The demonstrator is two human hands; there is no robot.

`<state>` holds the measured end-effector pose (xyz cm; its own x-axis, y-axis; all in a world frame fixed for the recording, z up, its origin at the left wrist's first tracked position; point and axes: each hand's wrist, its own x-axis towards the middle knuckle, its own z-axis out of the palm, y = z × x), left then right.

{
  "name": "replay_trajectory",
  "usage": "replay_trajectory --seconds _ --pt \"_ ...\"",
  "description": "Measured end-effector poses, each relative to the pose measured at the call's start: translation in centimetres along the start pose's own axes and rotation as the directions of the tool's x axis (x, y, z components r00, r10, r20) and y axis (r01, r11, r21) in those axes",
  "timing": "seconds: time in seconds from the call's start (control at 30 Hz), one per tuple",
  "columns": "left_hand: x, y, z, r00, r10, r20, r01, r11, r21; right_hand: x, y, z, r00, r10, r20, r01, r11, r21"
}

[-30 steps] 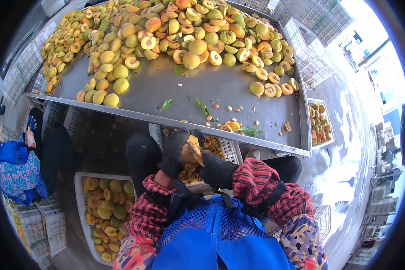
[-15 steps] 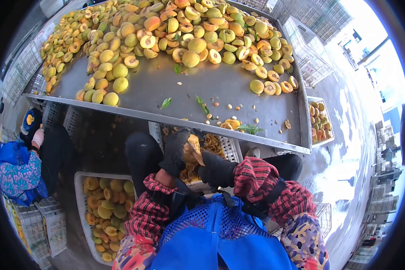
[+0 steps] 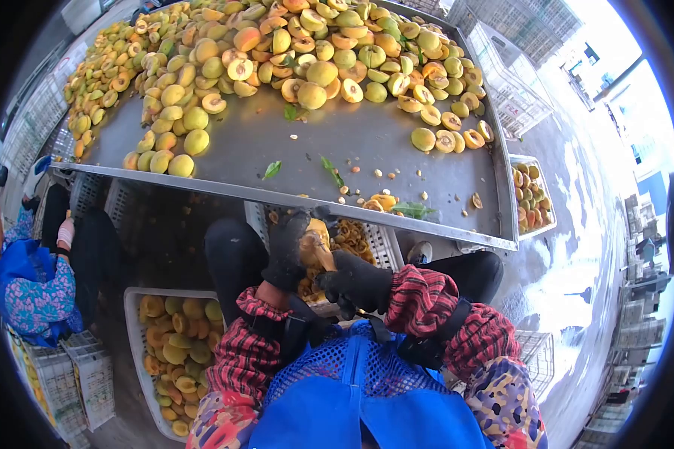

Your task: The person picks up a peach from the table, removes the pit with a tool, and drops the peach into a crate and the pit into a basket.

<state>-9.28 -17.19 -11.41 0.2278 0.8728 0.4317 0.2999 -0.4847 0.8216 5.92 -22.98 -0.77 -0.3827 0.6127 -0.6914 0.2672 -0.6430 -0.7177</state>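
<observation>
My left hand, in a black glove, is wrapped round a yellow peach just below the front edge of the metal table. My right hand, also gloved in black, is closed close beside it on the right. A narrow tan piece runs from the peach to the right-hand fingers; I cannot tell whether it is a tool or part of the fruit. Beneath both hands is a white crate with peach scraps in it, partly hidden by the gloves.
The metal table bears a heap of halved peaches, with leaves and loose stones near its front. One crate of peaches stands at left, another crate at right. A person in a blue apron sits at far left.
Both my hands stay close together, with the right fingers shifted slightly round the tan piece. At far left, the other person's blue-gloved hand has moved, and the body leans differently.
</observation>
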Motion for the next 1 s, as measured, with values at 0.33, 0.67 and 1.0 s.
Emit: replay_trajectory --seconds 0.33,0.67,1.0 --pt "-0.4 0.1 0.1 0.987 0.130 -0.098 -0.123 0.990 0.073 0.6 1.7 0.9 0.989 -0.129 -0.066 0.123 0.988 -0.090" --pt "-0.4 2.8 0.4 0.968 0.033 -0.249 -0.049 0.997 -0.059 4.6 7.1 2.6 0.596 -0.771 -0.224 0.425 0.539 -0.728" --pt "-1.5 0.2 0.2 0.972 -0.079 -0.222 0.060 0.994 -0.094 1.7 2.5 3.3 0.962 -0.224 -0.155 0.229 0.973 0.017"
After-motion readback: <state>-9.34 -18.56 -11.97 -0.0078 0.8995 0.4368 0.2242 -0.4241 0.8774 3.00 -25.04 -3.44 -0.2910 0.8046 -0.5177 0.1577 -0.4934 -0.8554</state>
